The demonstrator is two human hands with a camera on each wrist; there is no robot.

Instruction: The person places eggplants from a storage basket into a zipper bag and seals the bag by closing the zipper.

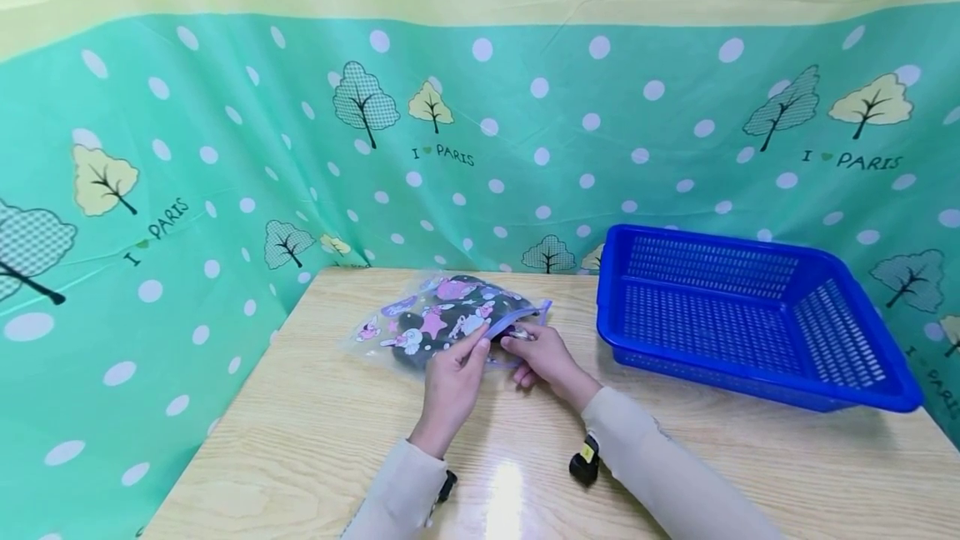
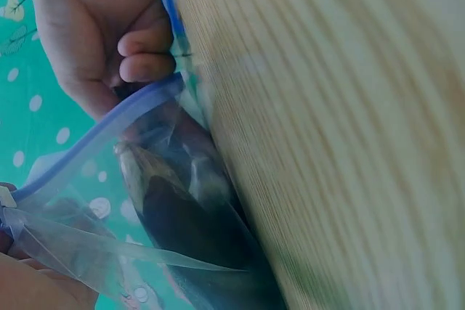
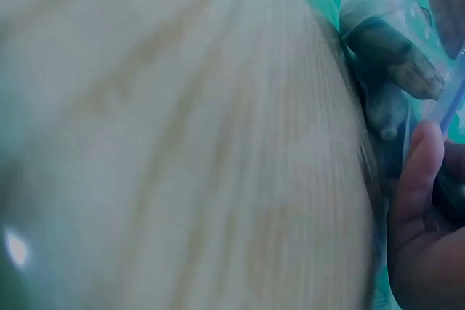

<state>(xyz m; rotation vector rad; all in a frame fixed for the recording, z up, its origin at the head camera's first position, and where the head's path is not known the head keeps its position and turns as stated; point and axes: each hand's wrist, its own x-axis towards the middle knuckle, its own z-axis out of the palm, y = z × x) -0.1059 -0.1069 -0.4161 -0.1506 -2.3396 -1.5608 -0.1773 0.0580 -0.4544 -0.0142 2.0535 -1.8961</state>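
A clear zip bag (image 1: 427,319) with a purple seal and printed pink stars and cartoon figures lies on the table. Inside are several dark, elongated things (image 3: 389,56) with brownish ends, perhaps eggplants. My left hand (image 1: 453,382) pinches the bag's edge by the purple seal (image 2: 109,117). At the bag's mouth, my right hand (image 1: 551,357) has its fingers curled around a dark thing (image 3: 452,197), mostly hidden by the fingers. The left wrist view shows the right hand's curled fingers (image 2: 147,67) right at the seal.
A blue plastic basket (image 1: 705,319) with slotted sides stands at the right on the wooden table (image 1: 285,432). Behind and to the left hangs a green polka-dot cloth (image 1: 450,215) with printed trees. Each wrist carries a black strap device (image 1: 584,463).
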